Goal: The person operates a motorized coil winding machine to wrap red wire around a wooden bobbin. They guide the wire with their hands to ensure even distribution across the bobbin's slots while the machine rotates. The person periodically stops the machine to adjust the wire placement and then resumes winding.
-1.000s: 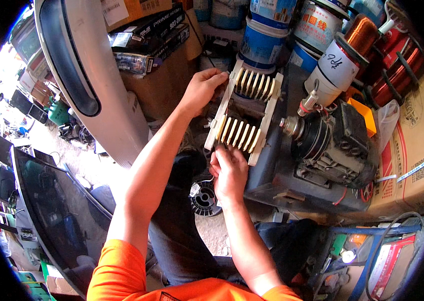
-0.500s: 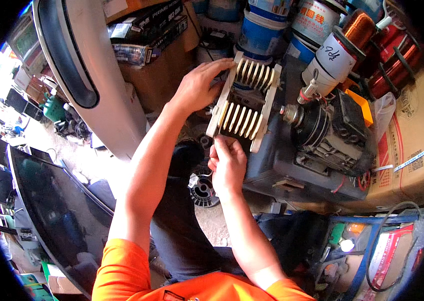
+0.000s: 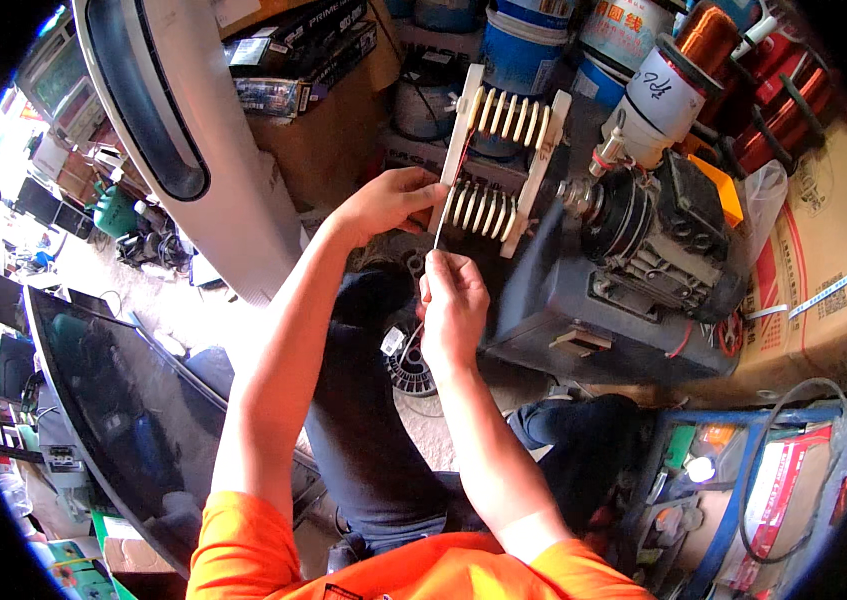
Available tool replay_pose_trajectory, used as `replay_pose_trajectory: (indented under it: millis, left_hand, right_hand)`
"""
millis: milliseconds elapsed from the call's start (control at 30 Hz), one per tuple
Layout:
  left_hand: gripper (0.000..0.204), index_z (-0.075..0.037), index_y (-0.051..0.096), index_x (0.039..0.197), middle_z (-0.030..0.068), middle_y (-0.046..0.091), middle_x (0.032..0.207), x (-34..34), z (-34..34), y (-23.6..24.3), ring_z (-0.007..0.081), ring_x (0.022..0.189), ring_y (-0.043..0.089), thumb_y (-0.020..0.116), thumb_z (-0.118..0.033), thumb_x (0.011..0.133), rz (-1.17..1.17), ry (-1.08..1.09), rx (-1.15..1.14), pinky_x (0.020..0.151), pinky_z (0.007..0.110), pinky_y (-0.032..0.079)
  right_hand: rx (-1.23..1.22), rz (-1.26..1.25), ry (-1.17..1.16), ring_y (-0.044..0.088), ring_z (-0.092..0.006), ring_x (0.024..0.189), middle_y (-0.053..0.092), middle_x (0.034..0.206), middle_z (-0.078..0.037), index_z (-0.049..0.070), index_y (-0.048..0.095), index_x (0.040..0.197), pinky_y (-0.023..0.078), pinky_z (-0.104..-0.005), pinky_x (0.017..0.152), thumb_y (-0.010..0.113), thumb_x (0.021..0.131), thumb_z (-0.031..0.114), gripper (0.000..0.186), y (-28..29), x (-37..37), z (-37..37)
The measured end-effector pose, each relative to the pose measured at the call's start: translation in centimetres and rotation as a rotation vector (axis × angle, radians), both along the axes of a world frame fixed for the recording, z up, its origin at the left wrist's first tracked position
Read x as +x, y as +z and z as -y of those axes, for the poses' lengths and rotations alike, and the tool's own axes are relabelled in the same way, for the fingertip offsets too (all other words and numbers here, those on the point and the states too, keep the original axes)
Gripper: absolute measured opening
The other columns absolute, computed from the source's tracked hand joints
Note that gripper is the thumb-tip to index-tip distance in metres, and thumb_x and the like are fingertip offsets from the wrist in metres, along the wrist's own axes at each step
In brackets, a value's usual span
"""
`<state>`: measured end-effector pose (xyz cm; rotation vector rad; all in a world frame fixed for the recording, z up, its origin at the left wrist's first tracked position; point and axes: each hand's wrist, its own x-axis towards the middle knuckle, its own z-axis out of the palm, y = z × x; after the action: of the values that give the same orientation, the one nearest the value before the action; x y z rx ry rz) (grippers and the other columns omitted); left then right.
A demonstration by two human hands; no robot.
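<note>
A cream winding frame point(image 3: 462, 133) with two banks of ribbed formers stands beside the motor's shaft. My left hand point(image 3: 386, 203) is closed at the left rail, fingertips against it beside the lower bank. Below the frame, my right hand point(image 3: 456, 302) pinches a thin wire point(image 3: 437, 235) running taut up to that rail. More wire hangs under this hand by a black spool point(image 3: 410, 376) on the floor. A grimy electric motor point(image 3: 670, 239) sits on a dark housing point(image 3: 533, 315) at the right.
A tall pale panel point(image 3: 233, 220) and dark curved screen point(image 3: 118, 420) flank me on the left. Stacked buckets point(image 3: 521, 60), copper wire spools point(image 3: 703, 40) and a cardboard box point(image 3: 813, 260) crowd the back and right. A blue-framed crate point(image 3: 743, 490) lies low at right.
My left hand has slid down the left rail to the lower bank. My right hand has pulled away below the frame, showing a length of wire. The frame sits higher in view.
</note>
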<state>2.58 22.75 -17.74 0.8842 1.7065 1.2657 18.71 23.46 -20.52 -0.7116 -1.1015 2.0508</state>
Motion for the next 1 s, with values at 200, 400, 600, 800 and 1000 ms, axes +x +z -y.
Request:
replay_pose_trajectory:
  millis: [200,400,600,800,1000]
  left_hand:
    - [0.050,-0.003,0.057,0.107,0.0051,0.062,0.091,3.6,2.7,1.3,0.0123,0.075,0.058,0.049,-0.050,0.092,0.283,0.189,-0.017,0.066,0.028,0.049]
    - [0.045,-0.001,0.052,0.108,0.0051,0.061,0.092,5.8,3.8,0.8,0.0100,0.073,0.055,0.071,-0.031,0.080,0.258,0.168,0.333,0.064,0.024,0.043]
    - [0.026,-0.001,0.050,0.100,0.0091,0.064,0.087,7.6,2.6,2.8,0.0107,0.066,0.059,0.067,-0.014,0.084,0.182,0.302,0.499,0.047,0.019,0.040]
    - [0.012,-0.003,0.058,0.094,0.0066,0.065,0.077,8.2,1.4,2.5,0.0066,0.054,0.056,0.062,-0.013,0.089,0.056,0.492,0.497,0.039,0.016,0.034]
    - [0.015,-0.005,0.058,0.099,0.0039,0.063,0.076,7.8,1.8,2.4,0.0052,0.051,0.054,0.062,-0.015,0.089,0.065,0.480,0.494,0.038,0.014,0.030]
  right_hand:
    - [-0.051,0.056,-0.050,0.039,-0.0022,0.052,0.047,0.061,0.005,0.004,0.057,0.084,0.030,-0.0193,0.045,0.058,0.091,0.014,0.012,-0.9,0.3,0.6]
    - [0.091,0.018,-0.087,0.039,-0.0032,0.050,0.048,0.063,0.004,0.005,0.057,0.085,0.031,-0.0202,0.043,0.058,0.091,0.015,0.012,-1.7,0.0,1.3]
    - [0.126,-0.113,-0.075,0.039,-0.0022,0.048,0.048,0.059,0.004,0.003,0.058,0.088,0.029,-0.0192,0.040,0.057,0.091,0.016,0.013,-1.9,0.1,1.1]
    - [0.249,-0.024,0.024,0.056,-0.0084,0.064,0.059,0.070,-0.003,0.000,0.058,0.095,0.044,-0.0233,0.058,0.061,0.089,0.013,0.015,-2.2,0.7,0.5]
    - [0.536,0.260,-0.120,0.062,-0.0222,0.091,0.061,0.101,-0.016,-0.002,0.018,0.140,0.052,-0.0328,0.081,0.060,0.089,0.015,0.068,-9.0,11.2,-0.3]
